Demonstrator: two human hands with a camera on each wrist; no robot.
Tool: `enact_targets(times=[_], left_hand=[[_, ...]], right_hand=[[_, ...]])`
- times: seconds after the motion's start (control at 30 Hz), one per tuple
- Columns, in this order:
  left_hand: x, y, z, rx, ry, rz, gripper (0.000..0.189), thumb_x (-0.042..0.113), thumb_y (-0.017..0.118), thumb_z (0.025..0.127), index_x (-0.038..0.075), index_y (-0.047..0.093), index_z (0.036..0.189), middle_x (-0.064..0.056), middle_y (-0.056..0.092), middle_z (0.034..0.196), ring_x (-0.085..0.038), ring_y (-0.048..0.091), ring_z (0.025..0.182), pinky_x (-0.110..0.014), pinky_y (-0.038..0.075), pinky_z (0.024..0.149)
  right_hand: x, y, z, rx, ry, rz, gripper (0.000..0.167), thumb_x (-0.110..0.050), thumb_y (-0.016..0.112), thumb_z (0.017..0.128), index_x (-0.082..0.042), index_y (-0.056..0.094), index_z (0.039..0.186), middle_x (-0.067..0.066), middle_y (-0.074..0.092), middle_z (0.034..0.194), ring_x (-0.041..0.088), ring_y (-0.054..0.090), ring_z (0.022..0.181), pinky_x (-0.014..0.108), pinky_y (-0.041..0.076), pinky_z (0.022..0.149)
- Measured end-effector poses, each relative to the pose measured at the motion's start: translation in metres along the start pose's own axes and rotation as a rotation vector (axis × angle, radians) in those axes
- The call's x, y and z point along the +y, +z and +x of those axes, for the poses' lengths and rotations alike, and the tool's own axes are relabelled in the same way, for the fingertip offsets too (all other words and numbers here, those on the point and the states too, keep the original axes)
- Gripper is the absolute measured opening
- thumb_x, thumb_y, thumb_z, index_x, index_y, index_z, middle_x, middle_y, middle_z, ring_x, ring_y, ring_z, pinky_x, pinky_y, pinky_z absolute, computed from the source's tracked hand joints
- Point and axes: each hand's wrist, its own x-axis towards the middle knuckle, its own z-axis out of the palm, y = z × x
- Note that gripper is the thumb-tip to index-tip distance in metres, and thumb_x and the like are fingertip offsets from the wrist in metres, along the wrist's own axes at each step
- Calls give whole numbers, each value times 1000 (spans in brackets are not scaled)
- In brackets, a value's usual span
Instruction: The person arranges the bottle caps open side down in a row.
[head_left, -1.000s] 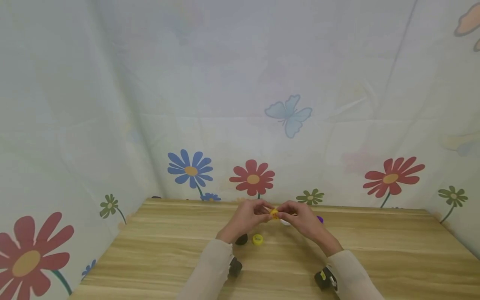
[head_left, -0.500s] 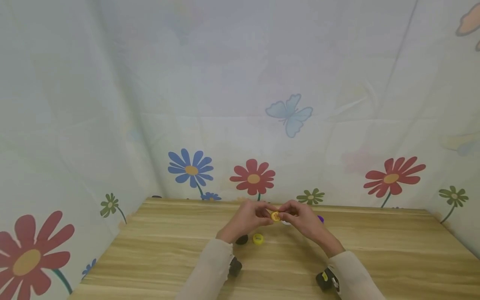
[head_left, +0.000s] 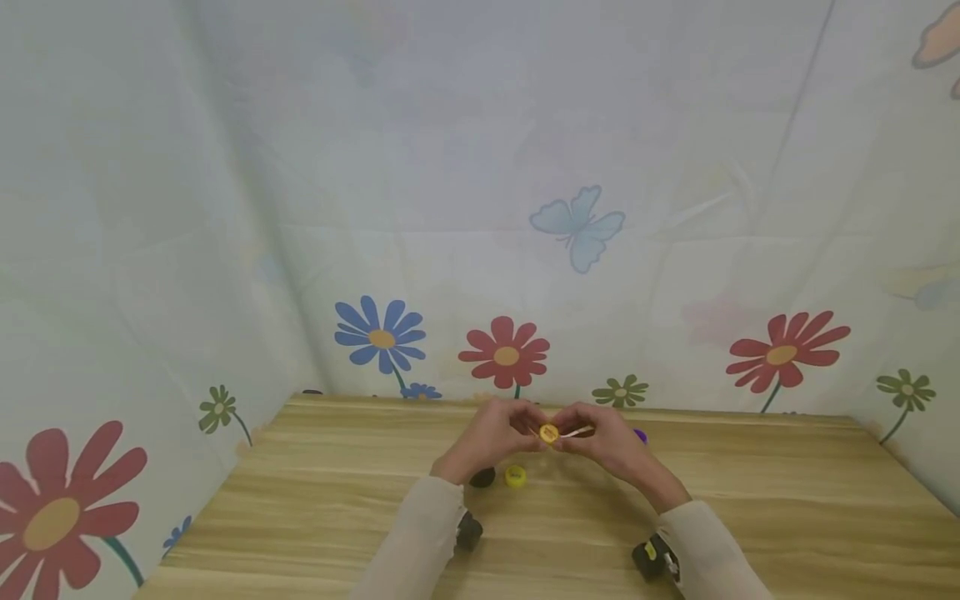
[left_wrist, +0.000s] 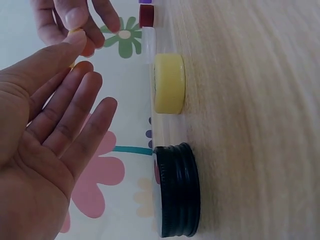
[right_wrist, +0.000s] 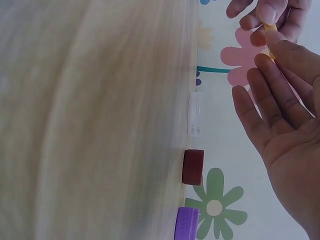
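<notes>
A small yellow-orange bottle cap [head_left: 549, 433] with dark print on its top is held up between both hands, above the table. My left hand [head_left: 495, 435] pinches it from one side with thumb and fingertip. From the other side my right hand [head_left: 611, 442] pinches it too. The wrist views show only its thin edge [right_wrist: 270, 42], with the fingers covering most of it. In both wrist views the remaining fingers extend away from the cap. Under the left hand, a yellow cap [left_wrist: 170, 84] and a black ridged cap [left_wrist: 180, 190] rest on the table.
Along the table's far part stand a clear-white cap [right_wrist: 194, 114], a dark red cap [right_wrist: 193, 167] and a purple cap [right_wrist: 186, 223]; the right hand hides some of them in the head view. A flower-printed curtain [head_left: 420, 250] rises behind the wooden table [head_left: 330, 500].
Between the fingers the held cap has turned, so its printed top now faces the head camera. Both hands stay at nearly the same place, with small finger shifts.
</notes>
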Motion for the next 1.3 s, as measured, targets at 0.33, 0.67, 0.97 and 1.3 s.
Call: enact_targets(times=[0.33,0.67,0.97,1.3], left_hand=[[-1,-2,0,-51,-26,-37,22,8,88,88,16,80,106,11,76,95,-8,71,86,-24,59,83],[-5,-1,0,-73,-19,-66,21,8,89,87,15,80,104,9,76,94,-9,72,86,-25,59,83],[-4,-1,0,-85,-19,-38,22,7,90,86,15,81,105,10,76,95,-10,70,87,-26,59,83],[-7,-4,-2,-162,-46,-25,18,8,90,86,17,83,100,11,77,91,-10,70,82,-26,59,83]], right_hand=[[3,-2,-2,-8,-10,-28,17,-12,83,93,-5,77,108,4,76,104,23,71,100,42,60,92],[4,-4,-5,-30,-21,-15,17,-9,84,92,-5,78,107,5,76,103,21,71,96,32,59,87],[2,-3,-3,-59,3,5,18,-7,84,91,-4,76,107,6,74,104,25,70,98,30,59,88],[4,-1,-5,-116,36,-53,16,-9,84,91,-8,76,105,0,75,100,18,69,95,29,57,83]])
